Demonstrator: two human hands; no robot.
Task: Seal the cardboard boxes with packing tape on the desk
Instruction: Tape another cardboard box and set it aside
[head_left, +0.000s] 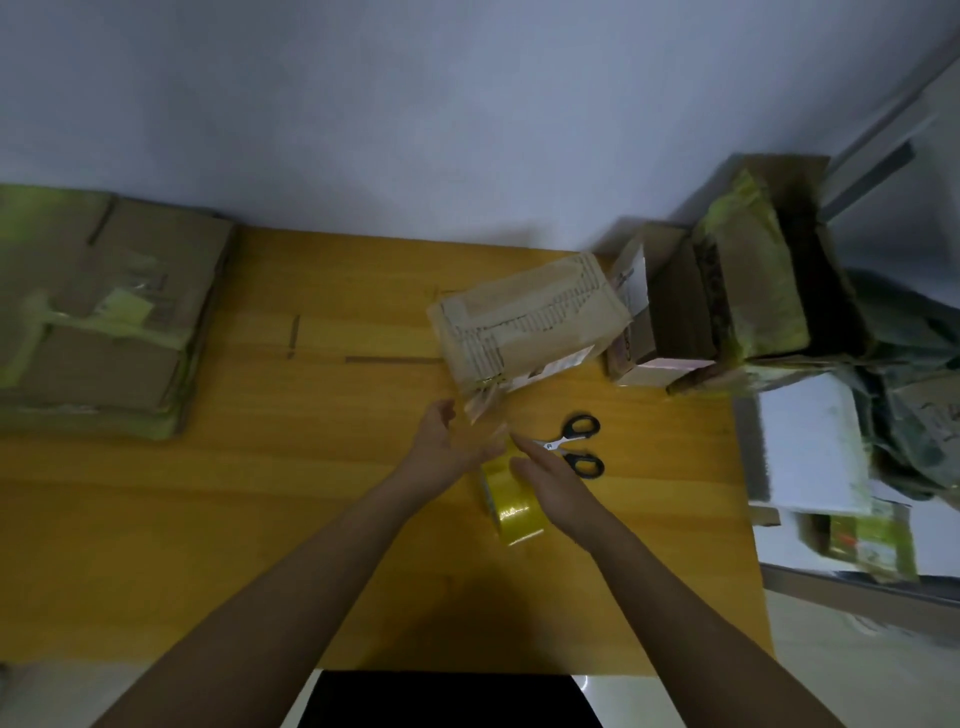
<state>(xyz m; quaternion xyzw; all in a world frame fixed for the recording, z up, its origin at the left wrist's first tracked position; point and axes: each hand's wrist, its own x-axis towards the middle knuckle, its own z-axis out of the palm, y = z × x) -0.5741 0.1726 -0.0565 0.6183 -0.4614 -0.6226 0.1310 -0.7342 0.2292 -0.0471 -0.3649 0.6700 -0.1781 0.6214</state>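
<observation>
Two hands meet over a glossy yellow tape roll (511, 506) standing on edge on the wooden bench (260, 493). Left hand (447, 449) is relaxed, fingers loose; right hand (545, 480) rests straight-fingered against the roll. Beyond them lies a closed, flat brown cardboard box (530, 325), contents hidden. Black-handled scissors (574, 449) lie beside the roll.

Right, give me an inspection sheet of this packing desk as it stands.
Surface: yellow wooden desk, dark marks near the middle.
Job's things: brown taped cardboard box; yellow packing tape roll between the hands.
Clutter: black-handled scissors; flattened cardboard stack at left; open boxes at right.
Hands: left hand open; right hand open, fingers straight by the roll.
Cables: nothing seen.
Surroundings: pale wall.
</observation>
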